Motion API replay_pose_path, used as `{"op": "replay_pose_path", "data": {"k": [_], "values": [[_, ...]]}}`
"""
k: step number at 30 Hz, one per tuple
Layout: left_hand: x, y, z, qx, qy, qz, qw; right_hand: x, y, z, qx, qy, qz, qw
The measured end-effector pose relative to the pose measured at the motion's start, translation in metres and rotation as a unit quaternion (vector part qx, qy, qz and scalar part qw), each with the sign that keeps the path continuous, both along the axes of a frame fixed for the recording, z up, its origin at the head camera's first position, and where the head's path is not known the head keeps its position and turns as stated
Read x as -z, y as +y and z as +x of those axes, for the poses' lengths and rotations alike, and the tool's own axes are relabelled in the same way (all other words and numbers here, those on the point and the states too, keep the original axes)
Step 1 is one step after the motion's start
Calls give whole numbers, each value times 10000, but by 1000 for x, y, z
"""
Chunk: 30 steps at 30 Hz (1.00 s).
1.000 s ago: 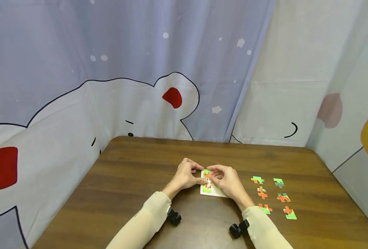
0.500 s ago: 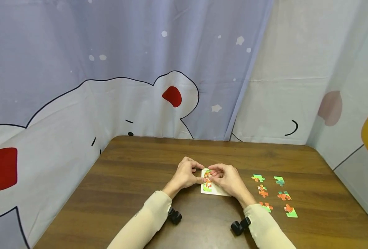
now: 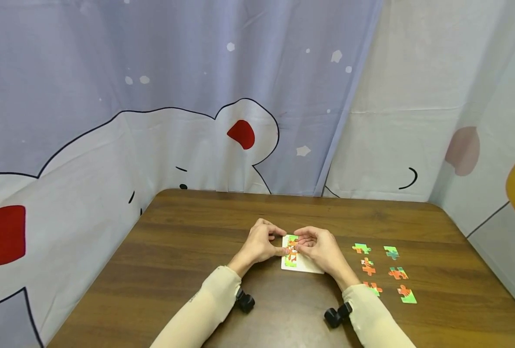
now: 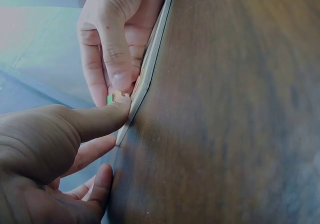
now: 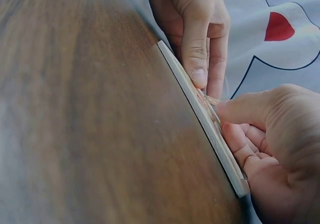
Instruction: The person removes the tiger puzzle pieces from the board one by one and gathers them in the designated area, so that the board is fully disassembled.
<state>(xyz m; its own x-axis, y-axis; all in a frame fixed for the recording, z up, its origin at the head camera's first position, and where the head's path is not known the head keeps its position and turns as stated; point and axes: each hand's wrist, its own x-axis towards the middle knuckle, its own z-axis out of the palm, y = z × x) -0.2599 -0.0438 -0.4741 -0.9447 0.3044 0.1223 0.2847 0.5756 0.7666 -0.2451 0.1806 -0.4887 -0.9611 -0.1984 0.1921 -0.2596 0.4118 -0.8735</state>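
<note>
A small white puzzle board [image 3: 308,265] lies on the wooden table, with joined green and orange jigsaw pieces [image 3: 290,261] along its left side. My left hand [image 3: 258,242] holds the board's left side, its thumb on the pieces and its index finger at the far left corner. My right hand [image 3: 321,247] reaches over the board from the right. Its thumb and fingers pinch a jigsaw piece [image 4: 118,96] on the far left part, seen tilted up slightly in the right wrist view. The fingertips partly hide this piece.
Several loose jigsaw pieces lie right of the board in two columns, among them a green corner piece [image 3: 407,295] and an orange piece [image 3: 368,268]. The table [image 3: 187,290] meets a patterned curtain [image 3: 187,145] at its back edge.
My right hand has shifted slightly right and away from me, and the jigsaw piece at its fingertips has moved a little right on the board. The left hand stays in place.
</note>
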Motion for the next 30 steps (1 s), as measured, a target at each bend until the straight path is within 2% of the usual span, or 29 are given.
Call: {"op": "replay_pose_path", "data": {"k": [5,14,18,20,22,25,27,30], "values": [[-2,1,-1,-3,-7,-13,10000,-2,1,-1,52,21,49,10000],[-2,0,-1,4,-23,-24,10000,-5,3,0,156,199,587,9980],[0,-1,-1,45,-1,-7,10000,-9,6,1,188,167,467,9986],[9,-2,-6,97,166,-41,9998,-12,9,1,214,146,391,9989],[9,-2,-6,112,207,-55,9997,-15,12,1,250,125,354,9990],[8,-2,-5,100,158,-78,9998,-20,20,1,320,125,316,9989],[0,-1,-1,62,-1,-66,10000,-24,27,1,374,169,255,9988],[-2,-1,1,75,-42,-72,9999,-32,39,1,393,298,47,9988]]}}
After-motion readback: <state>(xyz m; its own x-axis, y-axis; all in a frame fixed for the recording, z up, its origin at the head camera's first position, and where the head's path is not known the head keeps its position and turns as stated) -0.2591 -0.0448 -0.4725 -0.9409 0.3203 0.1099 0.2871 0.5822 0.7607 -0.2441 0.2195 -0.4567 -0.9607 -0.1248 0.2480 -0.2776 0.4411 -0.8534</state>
